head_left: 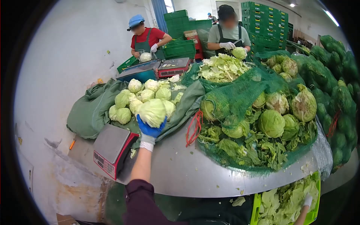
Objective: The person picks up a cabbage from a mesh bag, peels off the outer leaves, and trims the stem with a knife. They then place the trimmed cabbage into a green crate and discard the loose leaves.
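My left hand (150, 130), in a blue glove over a white one, grips a pale green trimmed cabbage (153, 113) from below. It holds the cabbage at the near side of a heap of trimmed cabbages (122, 99) lying on green cloth. At the lower right, my right hand (308, 200) wears a white glove. It is over a bright green crate (256, 208) filled with loose cabbage leaves (279, 202). Its fingers show too small for me to tell whether they hold anything.
A red-edged scale (112, 144) stands left on the metal table (180, 168). On the right, a green net (240, 92) holds untrimmed cabbages (271, 123). Across the table, two people (144, 41) (228, 35) handle cabbages near stacked green crates (264, 24). Full net sacks (339, 123) line the right.
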Motion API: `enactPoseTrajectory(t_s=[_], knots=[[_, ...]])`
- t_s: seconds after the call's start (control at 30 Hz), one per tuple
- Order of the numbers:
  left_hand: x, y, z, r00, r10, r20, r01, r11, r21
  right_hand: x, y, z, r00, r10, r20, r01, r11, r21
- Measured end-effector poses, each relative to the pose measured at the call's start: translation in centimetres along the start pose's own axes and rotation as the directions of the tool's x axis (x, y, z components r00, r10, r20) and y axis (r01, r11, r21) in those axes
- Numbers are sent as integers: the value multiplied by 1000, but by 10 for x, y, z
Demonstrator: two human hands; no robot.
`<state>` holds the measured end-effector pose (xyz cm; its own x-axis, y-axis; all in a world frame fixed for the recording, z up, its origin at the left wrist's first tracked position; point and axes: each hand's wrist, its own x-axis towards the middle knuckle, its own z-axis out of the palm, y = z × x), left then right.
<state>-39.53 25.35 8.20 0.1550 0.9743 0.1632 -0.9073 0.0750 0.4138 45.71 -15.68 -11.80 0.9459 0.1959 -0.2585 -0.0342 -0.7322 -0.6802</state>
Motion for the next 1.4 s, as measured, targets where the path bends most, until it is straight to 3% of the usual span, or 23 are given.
enactPoseTrajectory(t_s=[0.07, 0.13, 0.23, 0.27, 0.33, 0.37, 0.4, 0.47, 0.53, 0.57, 0.63, 0.7, 0.73, 0.77, 0.83, 0.87, 0.93, 1.03, 1.13, 1.2, 1.27, 1.33, 1.4], knots=[[27, 30, -17, 997, 38, -72, -36, 999, 28, 0, -5, -22, 994, 103, 37, -106, 989, 103], [53, 46, -26, 945, 211, -250, -176, 972, 154, 28, 7, -40, 908, 374, 188, -413, 873, 260], [80, 63, -50, 900, 304, -311, -238, 943, 234, 52, 36, -38, 969, 219, 114, -241, 935, 259], [96, 76, -86, 907, 373, -193, -289, 887, 359, 52, 41, -39, 994, 86, 73, -99, 976, 193], [99, 80, -93, 942, 325, -81, -288, 909, 302, 40, 33, -38, 991, 105, 87, -123, 964, 237], [114, 86, -124, 905, 425, -14, -368, 800, 474, 37, 27, -31, 998, 33, 58, -44, 982, 186], [109, 60, -73, 781, 523, -343, -409, 842, 352, 37, 24, -31, 999, -37, 39, 32, 991, 129], [122, 60, -67, 823, 241, -514, -257, 965, 40, -50, -56, -38, 993, -30, 116, 8, 982, 188], [110, 8, -2, 915, 285, -287, -201, 936, 288, -87, -96, -37, 975, -178, 131, 157, 975, 155], [111, -14, -1, 978, 209, -4, -175, 830, 529, -114, -123, -32, 971, -181, 153, 162, 978, 128], [99, -74, 44, 976, -58, 210, -118, 671, 732, -130, -140, -20, 948, -255, 192, 234, 964, 125], [81, -138, 106, 941, -332, 64, 119, 504, 855, -145, -156, -3, 904, -357, 235, 333, 933, 134], [71, -170, 107, 874, -419, 244, -45, 430, 902, -174, -175, 6, 885, -380, 267, 362, 925, 117], [58, -200, 127, 821, -525, 226, -131, 212, 968, -190, -185, 15, 857, -405, 319, 405, 912, 70], [50, -246, 148, 564, -722, 401, -658, -100, 746, -195, -179, 46, 723, -562, 402, 638, 767, -75], [49, -268, 148, 537, -755, 376, -752, -225, 620, -193, -172, 64, 596, -668, 446, 789, 591, -168], [53, -302, 142, 576, -702, 419, -808, -414, 418, -251, -202, 63, 566, -593, 573, 774, 621, -122], [78, -313, 136, 772, -502, 390, -631, -684, 367, -266, -196, 65, 490, -584, 648, 814, 571, -101], [90, -291, 117, 971, -222, 87, -197, -539, 819, -266, -189, 40, 565, -506, 652, 738, 663, -125], [73, -291, 114, 964, -263, 22, -181, -598, 781, -252, -173, 35, 572, -501, 650, 694, 718, -57], [33, -294, 118, 811, -343, 475, -562, -685, 464, -247, -166, 34, 721, -430, 544, 561, 822, -94], [0, -292, 140, 663, -557, 501, -722, -299, 624, -241, -152, 52, 699, -557, 447, 635, 772, -31], [-21, -292, 152, 585, -607, 538, -777, -228, 587, -269, -169, 59, 737, -492, 463, 450, 869, 207]])
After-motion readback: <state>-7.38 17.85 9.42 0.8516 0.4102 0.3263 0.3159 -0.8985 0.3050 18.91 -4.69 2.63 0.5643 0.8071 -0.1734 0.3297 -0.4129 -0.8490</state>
